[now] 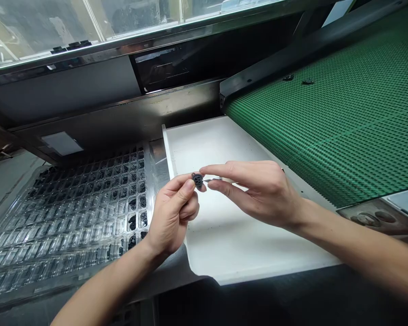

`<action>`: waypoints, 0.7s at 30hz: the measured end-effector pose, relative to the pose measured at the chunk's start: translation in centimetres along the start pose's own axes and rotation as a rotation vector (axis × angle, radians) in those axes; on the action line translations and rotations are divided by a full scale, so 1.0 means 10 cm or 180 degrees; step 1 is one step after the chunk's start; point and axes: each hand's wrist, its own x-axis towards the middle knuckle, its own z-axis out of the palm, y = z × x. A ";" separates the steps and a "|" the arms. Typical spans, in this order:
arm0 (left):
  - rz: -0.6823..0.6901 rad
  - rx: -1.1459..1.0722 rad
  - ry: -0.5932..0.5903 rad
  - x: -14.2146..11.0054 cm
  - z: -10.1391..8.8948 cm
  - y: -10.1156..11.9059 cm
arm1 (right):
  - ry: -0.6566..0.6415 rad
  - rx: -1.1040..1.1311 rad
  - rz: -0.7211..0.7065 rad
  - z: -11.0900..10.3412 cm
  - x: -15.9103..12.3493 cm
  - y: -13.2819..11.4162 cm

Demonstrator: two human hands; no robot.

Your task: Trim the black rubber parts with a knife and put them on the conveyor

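My left hand [172,209] pinches a small black round plastic part [197,180] between thumb and fingers, with its holed face turned towards me. Against the part's right edge lies the tip of a thin pointed metal tool [211,179]. My right hand [261,190] grips that tool between thumb and fingers, which cover much of it, so its exact kind is hidden. Both hands are above a white tray-like chute [221,244].
To the left lies a clear plastic blister tray [71,226] with black parts in several pockets. A green mesh conveyor belt [343,113] runs at the right, carrying two small black pieces [308,82]. A metal ledge [139,106] and windowed frame stand behind.
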 end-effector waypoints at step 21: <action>-0.0015 0.0033 0.0039 -0.01 0.02 0.00 | 0.0164 0.0008 0.0224 0.02 -0.04 0.01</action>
